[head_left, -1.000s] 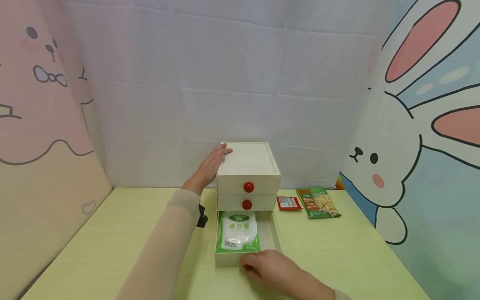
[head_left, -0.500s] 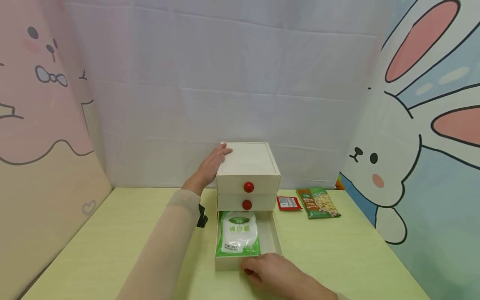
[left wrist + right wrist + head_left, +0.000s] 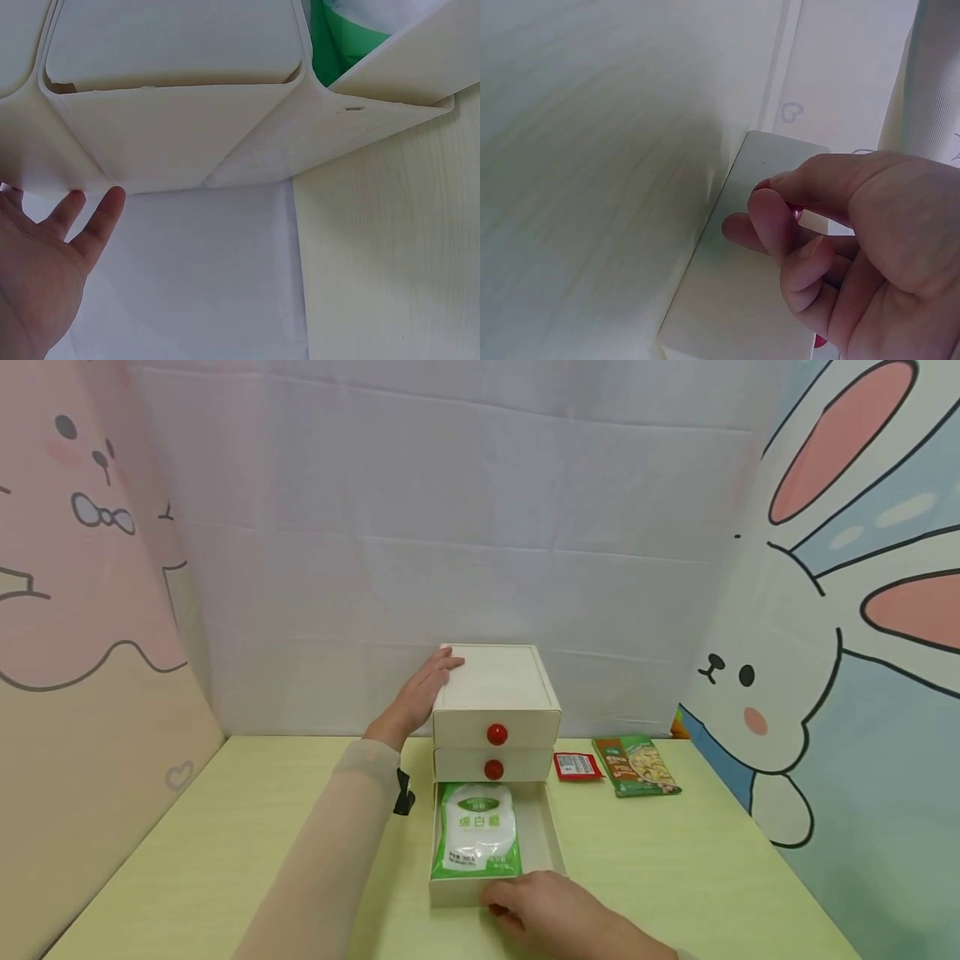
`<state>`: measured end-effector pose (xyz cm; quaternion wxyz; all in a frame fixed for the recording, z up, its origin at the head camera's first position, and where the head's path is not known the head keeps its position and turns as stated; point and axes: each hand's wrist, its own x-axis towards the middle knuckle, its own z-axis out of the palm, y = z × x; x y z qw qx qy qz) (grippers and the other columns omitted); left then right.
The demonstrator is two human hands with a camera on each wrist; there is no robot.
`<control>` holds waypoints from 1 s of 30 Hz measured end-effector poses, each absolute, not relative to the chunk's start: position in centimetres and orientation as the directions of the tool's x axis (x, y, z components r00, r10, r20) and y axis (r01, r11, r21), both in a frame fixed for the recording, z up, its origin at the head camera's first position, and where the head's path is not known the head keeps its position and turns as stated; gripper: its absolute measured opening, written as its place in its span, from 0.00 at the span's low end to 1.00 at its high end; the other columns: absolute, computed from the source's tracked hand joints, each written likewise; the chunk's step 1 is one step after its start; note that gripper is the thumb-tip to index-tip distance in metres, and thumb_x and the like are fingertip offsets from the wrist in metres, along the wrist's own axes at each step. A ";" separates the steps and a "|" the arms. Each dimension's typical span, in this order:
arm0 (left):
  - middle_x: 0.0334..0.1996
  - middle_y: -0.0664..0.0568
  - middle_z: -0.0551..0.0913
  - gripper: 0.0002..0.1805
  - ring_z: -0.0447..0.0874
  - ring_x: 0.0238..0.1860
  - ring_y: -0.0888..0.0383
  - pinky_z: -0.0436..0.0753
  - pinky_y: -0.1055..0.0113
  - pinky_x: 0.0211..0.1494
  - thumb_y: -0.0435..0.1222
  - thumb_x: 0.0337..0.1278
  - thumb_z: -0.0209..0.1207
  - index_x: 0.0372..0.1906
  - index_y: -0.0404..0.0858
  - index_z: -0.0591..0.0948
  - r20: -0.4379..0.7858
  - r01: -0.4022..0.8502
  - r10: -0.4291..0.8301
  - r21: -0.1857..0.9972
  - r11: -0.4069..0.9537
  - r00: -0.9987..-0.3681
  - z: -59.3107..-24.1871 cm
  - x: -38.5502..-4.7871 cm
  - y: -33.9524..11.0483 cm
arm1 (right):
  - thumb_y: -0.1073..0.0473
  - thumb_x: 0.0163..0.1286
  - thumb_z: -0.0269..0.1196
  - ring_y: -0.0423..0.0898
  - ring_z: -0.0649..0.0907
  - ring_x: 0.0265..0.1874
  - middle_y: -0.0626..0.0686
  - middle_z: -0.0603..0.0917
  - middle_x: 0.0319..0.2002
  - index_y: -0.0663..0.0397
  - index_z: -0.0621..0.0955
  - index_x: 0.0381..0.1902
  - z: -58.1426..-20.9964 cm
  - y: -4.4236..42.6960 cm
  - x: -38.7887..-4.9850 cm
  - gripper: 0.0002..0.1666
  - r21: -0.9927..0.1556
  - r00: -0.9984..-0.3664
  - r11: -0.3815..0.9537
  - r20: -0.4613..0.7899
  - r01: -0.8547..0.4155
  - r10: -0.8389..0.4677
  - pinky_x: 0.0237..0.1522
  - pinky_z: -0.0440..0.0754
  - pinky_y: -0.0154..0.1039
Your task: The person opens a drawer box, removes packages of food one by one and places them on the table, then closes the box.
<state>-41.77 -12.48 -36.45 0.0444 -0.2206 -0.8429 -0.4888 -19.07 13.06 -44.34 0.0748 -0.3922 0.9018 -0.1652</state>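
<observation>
A white cabinet [image 3: 495, 678] with three stacked drawers stands on the table; red round knobs mark the two upper drawers, which are closed. Its bottom drawer [image 3: 542, 835] is pulled out and holds a green-and-white bag of sugar [image 3: 478, 831]. My left hand [image 3: 412, 697] rests with straight fingers against the cabinet's upper left side, as the left wrist view also shows. At the front of the bottom drawer, my right hand [image 3: 551, 906] pinches its red knob [image 3: 798, 213], mostly hidden by thumb and fingers in the right wrist view.
Right of the cabinet lie a small red packet [image 3: 577, 766] with a white label and a green-and-brown food packet [image 3: 637, 766]. A white cloth [image 3: 480, 527] hangs behind the table [image 3: 697, 877]. Printed cartoon panels flank both sides.
The bottom drawer has slid a little further out toward me, carrying the sugar bag, with my right hand on its knob. My left hand has stayed in place.
</observation>
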 end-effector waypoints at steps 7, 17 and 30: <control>0.92 0.58 0.45 0.32 0.38 0.93 0.50 0.45 0.38 0.92 0.49 0.90 0.32 0.86 0.47 0.68 0.287 0.417 0.333 0.796 0.439 -0.898 -36.4 -41.9 -12.5 | 0.60 0.79 0.69 0.30 0.76 0.31 0.33 0.84 0.36 0.40 0.86 0.47 -44.4 13.2 -18.9 0.07 -0.348 -0.668 0.624 0.009 -0.700 -0.744 0.39 0.79 0.23; 0.92 0.56 0.45 0.32 0.37 0.93 0.48 0.45 0.37 0.92 0.49 0.90 0.32 0.86 0.45 0.67 0.301 0.427 0.334 0.799 0.423 -0.894 -36.5 -41.9 -12.6 | 0.59 0.78 0.69 0.28 0.72 0.24 0.31 0.83 0.31 0.37 0.88 0.50 -43.3 13.5 -19.3 0.10 -0.319 -0.629 0.595 0.007 -0.738 -0.777 0.33 0.74 0.21; 0.92 0.55 0.46 0.31 0.37 0.93 0.47 0.44 0.36 0.92 0.49 0.92 0.33 0.85 0.44 0.68 0.313 0.432 0.333 0.813 0.390 -0.889 -36.6 -42.0 -12.6 | 0.55 0.75 0.69 0.40 0.85 0.31 0.46 0.91 0.32 0.54 0.89 0.45 -39.9 13.3 -22.7 0.09 -0.404 -0.879 0.792 0.073 -0.458 -0.471 0.37 0.87 0.44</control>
